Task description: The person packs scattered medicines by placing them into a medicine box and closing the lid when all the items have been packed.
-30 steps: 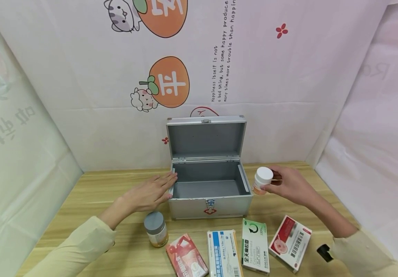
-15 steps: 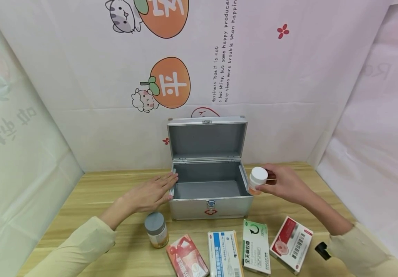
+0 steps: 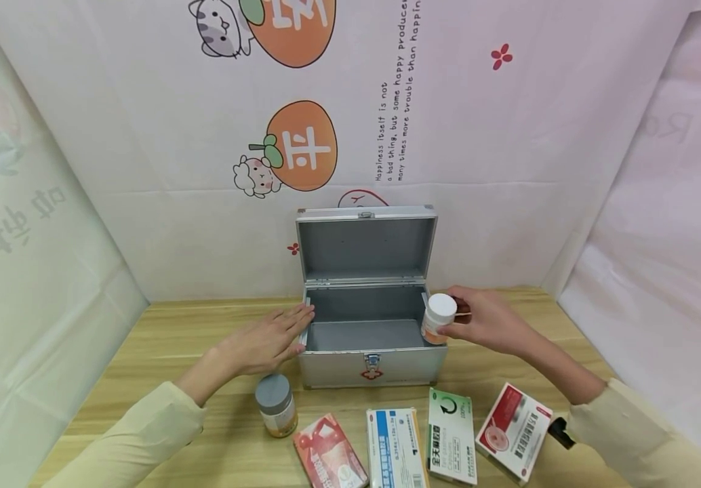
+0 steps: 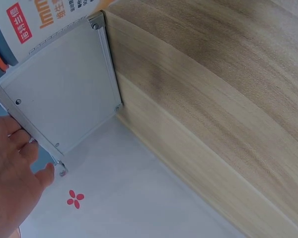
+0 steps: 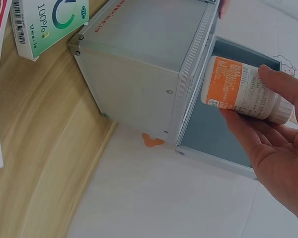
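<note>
My right hand [image 3: 489,321] holds a white pill bottle [image 3: 438,318] with an orange label between thumb and fingers. In the head view the bottle overlaps the right rim of a silver first-aid case [image 3: 363,369], whose lid [image 3: 365,247] stands raised. The right wrist view shows the bottle [image 5: 243,89] tilted on its side, close over the case's opening. My left hand [image 3: 265,341] rests on the case's left rim with its fingers straight. In the left wrist view the left hand [image 4: 15,173] lies along the case edge. The inside of the case is bare grey.
A grey-capped bottle [image 3: 277,407] stands at front left of the case. Along the front lie a red box [image 3: 331,453], a blue-and-white box [image 3: 396,447], a green-and-white box [image 3: 451,437] and a red-and-white box [image 3: 514,432]. A printed cloth [image 3: 448,135] hangs behind the wooden table [image 3: 186,325].
My right hand has carried the white pill bottle leftward, from beside the case to over its right rim. The left hand has stayed on the left rim.
</note>
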Tool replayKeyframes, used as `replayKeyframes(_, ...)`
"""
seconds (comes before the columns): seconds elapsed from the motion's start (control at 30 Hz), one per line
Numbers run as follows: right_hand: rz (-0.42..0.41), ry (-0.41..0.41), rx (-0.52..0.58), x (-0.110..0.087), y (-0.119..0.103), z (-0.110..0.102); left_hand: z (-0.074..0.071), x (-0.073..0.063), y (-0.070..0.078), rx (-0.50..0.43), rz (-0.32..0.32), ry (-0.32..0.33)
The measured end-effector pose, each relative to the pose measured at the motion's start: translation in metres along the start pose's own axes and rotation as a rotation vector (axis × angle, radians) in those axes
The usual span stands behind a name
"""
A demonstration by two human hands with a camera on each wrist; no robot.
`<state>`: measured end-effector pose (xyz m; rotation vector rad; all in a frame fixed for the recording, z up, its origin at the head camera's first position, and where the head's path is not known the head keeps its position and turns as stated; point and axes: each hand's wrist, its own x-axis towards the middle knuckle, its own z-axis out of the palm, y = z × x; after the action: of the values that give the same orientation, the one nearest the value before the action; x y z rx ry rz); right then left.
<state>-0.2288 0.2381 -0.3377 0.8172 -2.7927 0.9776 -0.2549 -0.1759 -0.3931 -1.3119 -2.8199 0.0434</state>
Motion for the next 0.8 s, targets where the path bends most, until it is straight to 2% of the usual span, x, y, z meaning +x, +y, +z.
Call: replayKeyframes(0.8,-0.041,-0.067,0.022,0.028,-0.013,0.014,0.003,0.001,-0.001,-0.022,-0.016,-0.022)
